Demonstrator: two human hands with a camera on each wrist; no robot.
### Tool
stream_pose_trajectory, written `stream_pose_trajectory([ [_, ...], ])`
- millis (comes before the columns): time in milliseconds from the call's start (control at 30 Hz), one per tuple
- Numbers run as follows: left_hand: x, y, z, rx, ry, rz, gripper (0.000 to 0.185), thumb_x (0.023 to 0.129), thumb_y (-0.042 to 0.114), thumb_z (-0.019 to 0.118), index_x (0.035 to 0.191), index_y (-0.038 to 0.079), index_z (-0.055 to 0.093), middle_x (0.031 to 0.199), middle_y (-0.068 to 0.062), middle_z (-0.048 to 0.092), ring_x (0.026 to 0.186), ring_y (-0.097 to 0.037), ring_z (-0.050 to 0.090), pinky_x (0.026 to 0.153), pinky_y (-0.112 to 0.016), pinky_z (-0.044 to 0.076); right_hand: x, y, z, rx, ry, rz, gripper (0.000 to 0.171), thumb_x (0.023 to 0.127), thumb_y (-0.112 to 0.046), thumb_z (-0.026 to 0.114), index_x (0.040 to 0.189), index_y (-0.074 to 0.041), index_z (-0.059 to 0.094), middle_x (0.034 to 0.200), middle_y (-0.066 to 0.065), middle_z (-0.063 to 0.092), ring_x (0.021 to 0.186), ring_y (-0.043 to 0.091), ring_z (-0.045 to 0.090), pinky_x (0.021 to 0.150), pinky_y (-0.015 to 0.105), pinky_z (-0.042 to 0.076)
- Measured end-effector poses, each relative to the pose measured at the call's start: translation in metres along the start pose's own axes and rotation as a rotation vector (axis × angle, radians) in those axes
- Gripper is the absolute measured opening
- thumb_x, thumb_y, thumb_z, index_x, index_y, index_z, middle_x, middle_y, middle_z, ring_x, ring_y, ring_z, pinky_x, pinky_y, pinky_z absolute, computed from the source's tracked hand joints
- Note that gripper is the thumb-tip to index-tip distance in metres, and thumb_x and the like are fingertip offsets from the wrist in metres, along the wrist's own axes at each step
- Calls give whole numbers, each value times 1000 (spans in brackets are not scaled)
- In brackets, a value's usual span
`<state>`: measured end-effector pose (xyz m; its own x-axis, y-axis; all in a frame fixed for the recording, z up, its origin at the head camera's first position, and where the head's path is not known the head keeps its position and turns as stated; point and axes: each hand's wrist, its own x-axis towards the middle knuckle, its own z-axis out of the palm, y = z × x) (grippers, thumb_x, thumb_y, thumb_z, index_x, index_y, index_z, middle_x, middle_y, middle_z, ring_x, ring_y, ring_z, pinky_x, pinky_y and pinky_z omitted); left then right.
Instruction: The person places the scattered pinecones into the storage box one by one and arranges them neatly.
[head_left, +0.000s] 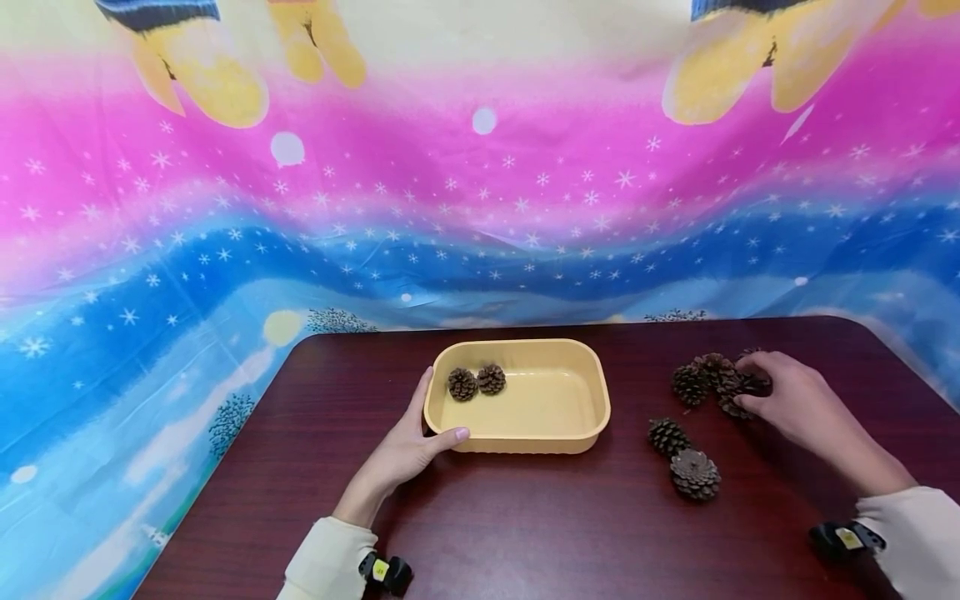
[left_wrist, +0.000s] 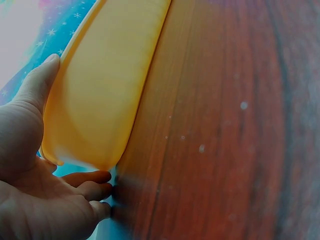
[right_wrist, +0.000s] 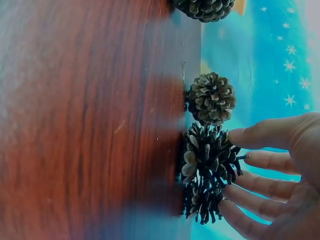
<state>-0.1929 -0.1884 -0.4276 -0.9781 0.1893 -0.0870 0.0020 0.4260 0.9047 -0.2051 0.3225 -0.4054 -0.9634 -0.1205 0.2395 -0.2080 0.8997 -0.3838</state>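
My left hand [head_left: 401,454] holds the left end of a yellow rectangular plastic tub [head_left: 525,444], thumb over the front rim and fingers along the outer end. Two brown pine cones [head_left: 462,384] lie inside the tub, near its left wall. Over on the right, my right hand [head_left: 802,408] grips a pine cone [head_left: 731,394] at the right side of a small cluster. In the right wrist view, thumb and fingertips touch an open-scaled pine cone [right_wrist: 207,155], and a rounder pine cone [right_wrist: 212,97] sits beside it.
Two more pine cones [head_left: 694,475] lie close together between the tub and my right forearm. Everything stands on a dark red wooden table [head_left: 510,533] with rounded far corners. A printed snowflake cloth [head_left: 480,208] hangs behind the table.
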Motion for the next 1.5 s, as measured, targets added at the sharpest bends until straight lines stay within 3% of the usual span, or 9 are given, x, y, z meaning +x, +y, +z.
stream_pose_trajectory([
  [700, 0, -1, -1, -10, -1, 4, 111, 92, 29, 82, 170, 33, 3, 177, -9, 13, 161, -36, 16, 129, -62, 14, 2, 8, -2, 20, -94, 48, 49, 87, -12, 80, 126, 10, 61, 108, 35, 69, 94, 49, 67, 71, 51, 53],
  [933, 0, -1, -1, -6, -2, 3, 111, 92, 29, 82, 170, 32, 3, 177, -9, 12, 161, -36, 15, 128, -63, 14, 2, 8, -3, 5, -145, 71, 55, 88, -15, 79, 131, 11, 56, 116, 42, 64, 100, 55, 63, 75, 60, 51],
  [1500, 1, 0, 0, -1, -2, -2, 110, 93, 31, 81, 170, 33, 3, 177, -8, 11, 161, -37, 15, 128, -63, 14, 0, 6, 0, -5, -146, 83, 59, 88, -20, 81, 133, 10, 56, 129, 47, 56, 110, 64, 56, 83, 68, 49],
])
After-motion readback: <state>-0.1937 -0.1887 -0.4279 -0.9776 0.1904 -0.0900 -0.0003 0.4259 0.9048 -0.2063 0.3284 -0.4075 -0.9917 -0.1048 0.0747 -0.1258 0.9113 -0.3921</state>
